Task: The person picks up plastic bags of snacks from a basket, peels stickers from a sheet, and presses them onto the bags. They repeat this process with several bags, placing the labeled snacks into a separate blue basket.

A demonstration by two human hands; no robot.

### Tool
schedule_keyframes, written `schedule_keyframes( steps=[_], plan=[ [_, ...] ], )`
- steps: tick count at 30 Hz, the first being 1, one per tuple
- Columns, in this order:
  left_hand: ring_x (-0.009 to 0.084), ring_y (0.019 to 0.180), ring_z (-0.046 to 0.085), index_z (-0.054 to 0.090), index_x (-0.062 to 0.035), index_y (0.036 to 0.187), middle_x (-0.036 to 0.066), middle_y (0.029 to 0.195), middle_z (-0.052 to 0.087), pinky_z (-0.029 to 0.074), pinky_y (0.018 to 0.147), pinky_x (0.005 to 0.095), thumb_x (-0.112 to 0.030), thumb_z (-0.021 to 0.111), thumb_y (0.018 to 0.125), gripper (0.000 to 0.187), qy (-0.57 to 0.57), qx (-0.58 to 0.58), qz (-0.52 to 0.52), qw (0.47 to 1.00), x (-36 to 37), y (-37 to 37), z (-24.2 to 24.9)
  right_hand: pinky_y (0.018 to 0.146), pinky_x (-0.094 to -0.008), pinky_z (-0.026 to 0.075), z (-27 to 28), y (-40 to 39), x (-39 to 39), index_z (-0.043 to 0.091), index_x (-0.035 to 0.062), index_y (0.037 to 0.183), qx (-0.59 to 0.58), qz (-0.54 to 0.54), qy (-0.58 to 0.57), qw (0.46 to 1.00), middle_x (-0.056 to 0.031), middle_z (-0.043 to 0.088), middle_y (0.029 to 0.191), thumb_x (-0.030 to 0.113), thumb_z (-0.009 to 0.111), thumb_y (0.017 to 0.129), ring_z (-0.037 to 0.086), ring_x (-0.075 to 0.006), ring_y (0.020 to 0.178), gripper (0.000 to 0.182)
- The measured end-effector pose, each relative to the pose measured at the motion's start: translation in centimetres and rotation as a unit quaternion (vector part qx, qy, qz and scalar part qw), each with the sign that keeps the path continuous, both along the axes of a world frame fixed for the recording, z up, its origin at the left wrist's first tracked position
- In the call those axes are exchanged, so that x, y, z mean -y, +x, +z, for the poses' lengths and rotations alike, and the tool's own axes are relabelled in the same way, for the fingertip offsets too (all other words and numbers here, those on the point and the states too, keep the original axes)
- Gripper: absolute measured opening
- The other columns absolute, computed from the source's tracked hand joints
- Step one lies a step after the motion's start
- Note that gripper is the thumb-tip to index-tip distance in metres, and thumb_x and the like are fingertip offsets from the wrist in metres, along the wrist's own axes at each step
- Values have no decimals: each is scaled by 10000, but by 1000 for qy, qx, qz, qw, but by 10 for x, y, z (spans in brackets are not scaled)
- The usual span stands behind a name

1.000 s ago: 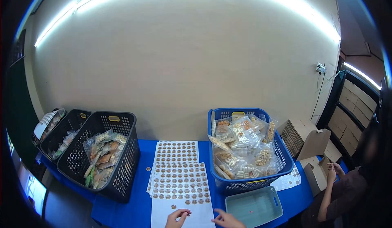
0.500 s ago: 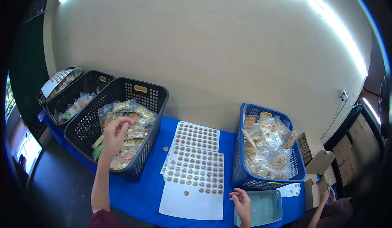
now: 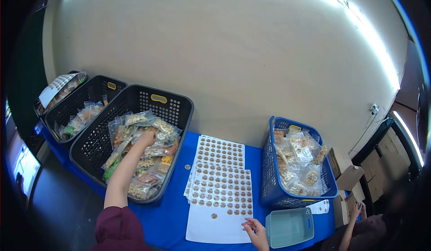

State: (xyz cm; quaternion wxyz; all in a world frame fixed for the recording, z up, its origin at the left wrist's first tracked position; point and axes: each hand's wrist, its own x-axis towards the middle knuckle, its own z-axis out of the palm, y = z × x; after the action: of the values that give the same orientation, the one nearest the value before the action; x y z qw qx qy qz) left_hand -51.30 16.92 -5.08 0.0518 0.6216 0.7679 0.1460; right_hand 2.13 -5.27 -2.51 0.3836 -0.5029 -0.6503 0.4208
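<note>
My left hand (image 3: 147, 137) reaches down into the large black basket (image 3: 96, 136), over a heap of clear plastic packets (image 3: 146, 162) of snacks. Its fingers look drawn together against the packets, and their tips are hidden, so a grip on one packet cannot be made out. My right hand (image 3: 256, 234) hovers at the lower right corner of a white sheet of round brown stickers (image 3: 217, 228). Its fingers are loosely bent and apart, with nothing in them. One loose round sticker (image 3: 187, 166) lies on the blue cloth (image 3: 179, 179) beside the sheets.
A blue basket (image 3: 268, 188) of stickered packets stands right, with an empty green tray (image 3: 292, 242) before it. Two more black baskets (image 3: 63, 116) stand left, the farthest topped by a sticker sheet (image 3: 56, 89). At far right, a co-worker's hands (image 3: 358, 210) are near cardboard boxes (image 3: 350, 178).
My left hand has moved down and right, from above the basket onto the packets. My right hand has shifted slightly left and down, away from the green tray. The view has turned a little.
</note>
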Motion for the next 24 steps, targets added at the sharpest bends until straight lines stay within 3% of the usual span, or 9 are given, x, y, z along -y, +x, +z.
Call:
schedule_keyframes(
  steps=[2, 5, 8, 9, 11, 13, 16, 20, 24],
  plan=[
    [299, 1001, 523, 624, -94, 957, 145, 1068, 561, 414, 847, 366, -162, 541, 719, 261, -66, -43, -6, 997, -21, -5, -44, 653, -245, 462, 5, -3, 5, 505, 1, 1095, -9, 2, 3, 1000, -79, 598, 851, 108, 528, 833, 560, -122, 738, 283],
    [282, 1196, 348, 576, -132, 1078, 116, 1297, 376, 315, 938, 457, -201, 516, 753, 337, -140, -187, -56, 971, 12, 26, -39, 656, -242, 463, 4, -5, 13, 504, 1, 1090, 6, -8, -12, 1000, -79, 595, 846, 116, 528, 833, 561, -120, 746, 283],
    [268, 1282, 175, 509, -151, 1170, 63, 1391, 212, 221, 948, 557, -235, 477, 795, 386, -201, -272, -48, 940, 26, 23, -61, 654, -232, 462, 0, -6, 22, 506, 8, 1090, 10, -12, -21, 1000, -74, 591, 844, 115, 531, 830, 559, -113, 741, 282],
    [251, 1281, 192, 491, -137, 1187, 58, 1378, 248, 172, 935, 600, -254, 448, 819, 388, -166, -301, -69, 937, 23, 8, -85, 652, -230, 461, -2, -6, 25, 505, 11, 1092, -2, -17, -23, 1000, -73, 592, 845, 111, 529, 829, 558, -110, 735, 283],
    [243, 1276, 200, 482, -126, 1194, 47, 1371, 261, 190, 934, 587, -252, 452, 814, 401, -128, -290, -70, 946, 21, -8, -107, 648, -226, 460, -8, -3, 33, 503, 14, 1098, -14, -25, -29, 999, -70, 592, 849, 103, 526, 827, 558, -106, 729, 286],
    [227, 1221, 281, 505, -81, 1158, 56, 1297, 345, 234, 937, 538, -243, 460, 800, 396, -75, -288, -69, 952, 21, 0, -99, 646, -223, 460, -14, 4, 38, 498, 16, 1106, -9, -32, -38, 999, -66, 592, 854, 93, 523, 824, 558, -104, 727, 293],
    [219, 1136, 353, 536, -52, 1107, 76, 1177, 419, 264, 944, 481, -224, 479, 776, 377, -105, -241, -66, 963, 13, 12, -81, 636, -216, 454, -17, 15, 47, 502, 18, 1106, 0, -62, -61, 996, -61, 596, 853, 86, 523, 821, 553, -95, 727, 294],
    [242, 1038, 411, 548, -5, 1004, 97, 1037, 459, 267, 947, 462, -140, 507, 714, 323, 93, -318, -115, 937, 7, 34, -31, 609, -212, 441, -21, 30, 58, 521, 16, 1082, 11, -96, -38, 995, -52, 596, 808, 84, 530, 816, 543, -88, 717, 274],
    [321, 926, 481, 439, 57, 1050, 173, 1005, 425, 399, 771, 418, 6, 495, 687, 371, 330, -9, -142, 933, 12, 99, 85, 617, -227, 439, -11, 28, 61, 555, 8, 1009, 64, -116, -60, 989, -61, 602, 774, 112, 550, 807, 549, -107, 689, 227]
  ],
)
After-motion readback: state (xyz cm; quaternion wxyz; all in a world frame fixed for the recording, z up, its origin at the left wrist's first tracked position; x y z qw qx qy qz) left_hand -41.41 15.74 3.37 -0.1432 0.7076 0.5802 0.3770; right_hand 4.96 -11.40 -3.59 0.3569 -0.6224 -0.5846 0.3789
